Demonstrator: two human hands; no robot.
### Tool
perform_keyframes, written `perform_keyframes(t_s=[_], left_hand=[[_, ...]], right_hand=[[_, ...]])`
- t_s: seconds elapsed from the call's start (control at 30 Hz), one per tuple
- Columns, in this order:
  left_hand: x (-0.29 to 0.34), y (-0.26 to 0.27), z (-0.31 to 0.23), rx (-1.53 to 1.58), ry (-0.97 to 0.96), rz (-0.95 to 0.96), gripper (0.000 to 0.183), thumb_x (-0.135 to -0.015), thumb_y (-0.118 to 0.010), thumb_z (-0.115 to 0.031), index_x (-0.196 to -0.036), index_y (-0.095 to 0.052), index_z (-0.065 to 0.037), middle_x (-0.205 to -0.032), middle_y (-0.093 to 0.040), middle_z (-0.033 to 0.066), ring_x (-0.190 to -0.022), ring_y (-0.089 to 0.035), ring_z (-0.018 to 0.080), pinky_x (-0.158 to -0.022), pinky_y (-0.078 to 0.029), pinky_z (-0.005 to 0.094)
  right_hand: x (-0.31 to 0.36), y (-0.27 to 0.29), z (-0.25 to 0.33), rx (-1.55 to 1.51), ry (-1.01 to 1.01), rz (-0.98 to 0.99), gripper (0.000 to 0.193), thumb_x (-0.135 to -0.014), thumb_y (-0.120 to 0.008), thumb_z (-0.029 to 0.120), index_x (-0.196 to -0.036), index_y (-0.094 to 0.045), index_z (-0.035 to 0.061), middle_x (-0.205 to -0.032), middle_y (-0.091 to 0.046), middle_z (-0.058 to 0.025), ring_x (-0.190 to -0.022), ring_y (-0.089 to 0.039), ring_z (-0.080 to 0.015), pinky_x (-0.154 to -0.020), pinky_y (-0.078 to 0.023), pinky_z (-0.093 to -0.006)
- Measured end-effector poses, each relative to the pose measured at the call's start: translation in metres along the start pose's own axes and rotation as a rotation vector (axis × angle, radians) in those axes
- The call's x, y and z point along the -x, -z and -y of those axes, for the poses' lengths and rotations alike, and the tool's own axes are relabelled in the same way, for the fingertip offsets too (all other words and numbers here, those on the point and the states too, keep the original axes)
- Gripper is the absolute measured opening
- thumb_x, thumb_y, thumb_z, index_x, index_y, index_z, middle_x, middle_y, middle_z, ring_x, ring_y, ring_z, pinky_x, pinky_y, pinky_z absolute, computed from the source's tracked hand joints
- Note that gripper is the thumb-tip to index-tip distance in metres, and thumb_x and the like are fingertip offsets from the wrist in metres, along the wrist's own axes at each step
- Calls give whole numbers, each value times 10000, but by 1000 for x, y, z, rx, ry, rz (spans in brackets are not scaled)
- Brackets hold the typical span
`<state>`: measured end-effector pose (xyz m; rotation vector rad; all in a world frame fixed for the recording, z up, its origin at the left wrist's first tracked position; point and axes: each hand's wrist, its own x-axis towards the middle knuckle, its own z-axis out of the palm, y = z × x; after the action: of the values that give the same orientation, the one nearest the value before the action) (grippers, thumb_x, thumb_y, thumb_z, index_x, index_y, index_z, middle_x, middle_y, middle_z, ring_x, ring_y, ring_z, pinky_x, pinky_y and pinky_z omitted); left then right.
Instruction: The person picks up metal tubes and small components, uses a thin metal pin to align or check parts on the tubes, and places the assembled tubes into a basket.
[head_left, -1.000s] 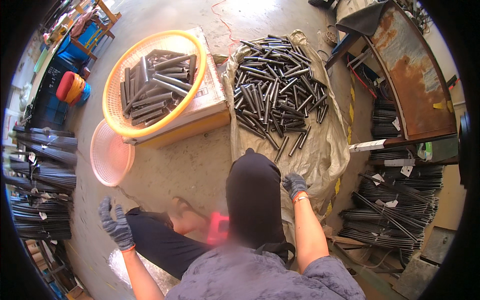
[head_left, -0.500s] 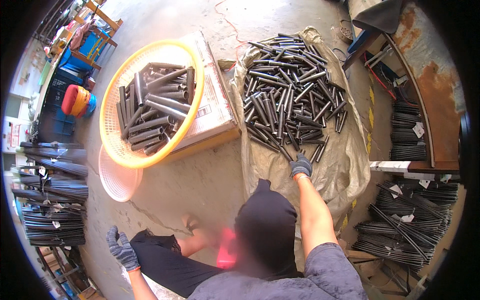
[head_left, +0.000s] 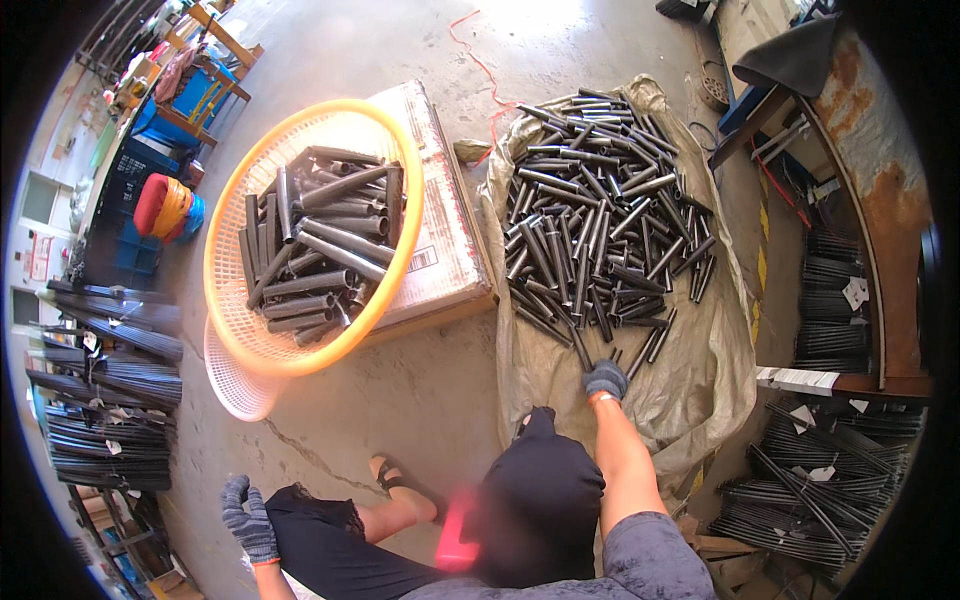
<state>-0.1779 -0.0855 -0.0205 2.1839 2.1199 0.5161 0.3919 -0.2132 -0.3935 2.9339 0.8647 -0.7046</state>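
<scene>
My right hand (head_left: 605,380), in a grey glove, is closed at the near edge of a heap of short black tubes (head_left: 600,215). A black tube (head_left: 581,350) slants up from its fingers, and another dark tip shows just beyond them; the palm side is hidden. The heap lies on a wrinkled tan sheet (head_left: 540,385) on the floor. By my left knee, my gloved left hand (head_left: 250,522) is raised with its fingers stretched out, holding nothing. At front left, an orange-rimmed basket (head_left: 232,335) holds many similar tubes and leans over a carton.
The white carton (head_left: 440,240) stands beside the basket, and a pink basket (head_left: 240,385) sits under its near side. Bundles of long black rods line the left rack (head_left: 110,440) and right side (head_left: 800,490). A rusty-topped bench (head_left: 870,220) stands at right.
My right hand has drawn slightly back toward me, the tube at its fingers shifting with it. The view has tilted, so the scene sits lower. My left hand's fingers are less spread.
</scene>
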Motion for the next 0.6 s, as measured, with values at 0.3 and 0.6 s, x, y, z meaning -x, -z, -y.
perform_keyframes(t_s=[0.3, 0.6], left_hand=[[2, -3, 0, 75, -5, 2, 153, -833, -590, 38, -976, -644, 25, -921, -630, 109, -817, -606, 201, -788, -505, 327], [6, 1, 10, 70, 48, 13, 134, -820, -598, 44, -944, -644, 27, -903, -638, 116, -831, -619, 210, -795, -504, 326]], right_hand=[[76, -8, -42, -32, -158, 81, 315, -652, -687, 308, -868, -709, 80, -922, -672, -198, -912, -642, -368, -808, -507, -432], [63, -29, -42, -34, -361, 59, 516, -683, -719, 233, -1125, -563, 18, -1202, -588, -166, -995, -633, -358, -859, -525, -400]])
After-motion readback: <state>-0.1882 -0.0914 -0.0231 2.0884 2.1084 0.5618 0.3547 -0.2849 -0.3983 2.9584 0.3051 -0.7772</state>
